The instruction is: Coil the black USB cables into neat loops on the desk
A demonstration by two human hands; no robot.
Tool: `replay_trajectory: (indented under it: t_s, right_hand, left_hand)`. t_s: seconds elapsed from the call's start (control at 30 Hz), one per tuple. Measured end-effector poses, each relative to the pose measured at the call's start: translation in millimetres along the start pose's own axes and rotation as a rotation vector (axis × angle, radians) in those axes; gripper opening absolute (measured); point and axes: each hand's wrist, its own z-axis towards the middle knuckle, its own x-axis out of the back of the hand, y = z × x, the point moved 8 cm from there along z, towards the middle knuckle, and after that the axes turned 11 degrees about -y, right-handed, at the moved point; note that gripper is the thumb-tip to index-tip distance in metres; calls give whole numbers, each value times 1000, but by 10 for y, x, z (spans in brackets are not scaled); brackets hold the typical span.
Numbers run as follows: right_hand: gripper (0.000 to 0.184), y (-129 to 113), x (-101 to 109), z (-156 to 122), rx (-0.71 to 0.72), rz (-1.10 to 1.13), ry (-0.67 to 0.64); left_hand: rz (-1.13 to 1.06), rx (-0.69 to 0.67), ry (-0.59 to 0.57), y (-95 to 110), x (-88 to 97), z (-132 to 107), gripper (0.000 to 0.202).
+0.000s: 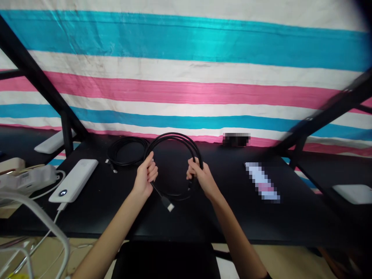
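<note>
- A person's two bare hands hold a looped black cable at the middle of a black table, its loop standing up between them
- The left hand is closed in a loose fist around the left side of the loop, and a USB plug hangs out below it, its metal tip pointing down and right
- The right hand pinches the right side of the loop between thumb and curled fingers; whether the lowest strand touches the table, I cannot tell
- Just left of and behind the left hand, a second black cable lies coiled
- Further left lies a white power bank with a cord plugged in
- Well to the right lies a pixelated flat object
- Behind hangs a striped sheet in blue, white and pink
</note>
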Motion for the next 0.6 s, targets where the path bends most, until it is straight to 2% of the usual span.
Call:
replay_trajectory:
  t_s: [0.1, 0.23, 0.33, 0.43, 0.47, 0.53, 0.6]
  right_hand:
    - [32, 146, 171, 68, -71, -314, -53]
    - [29, 432, 539, 183, -276, -617, -14]
    - [27, 683, 735, 247, -467, -586, -3]
    - [27, 838, 804, 312, -520, -456, 7]
    - [24, 865, 815, 338, -510, -416, 20]
    - [17, 905, 836, 386, -478, -350, 58]
    - [23, 911, 873, 430, -427, -332, 119]
  left_hand:
    - [-17, 31, -8, -18, -3, 189, 55]
    - [76, 100, 22, -156, 20, 515, 51]
    - [241, 167, 59, -316, 133, 744, 36]
    - [481, 150, 71, -380, 264, 890, 16]
    - [574, 117, 73, -362, 294, 910, 18]
    - [771, 13, 63, -273, 297, 901, 40]
    - [961, -110, -27, -175, 193, 829, 58]
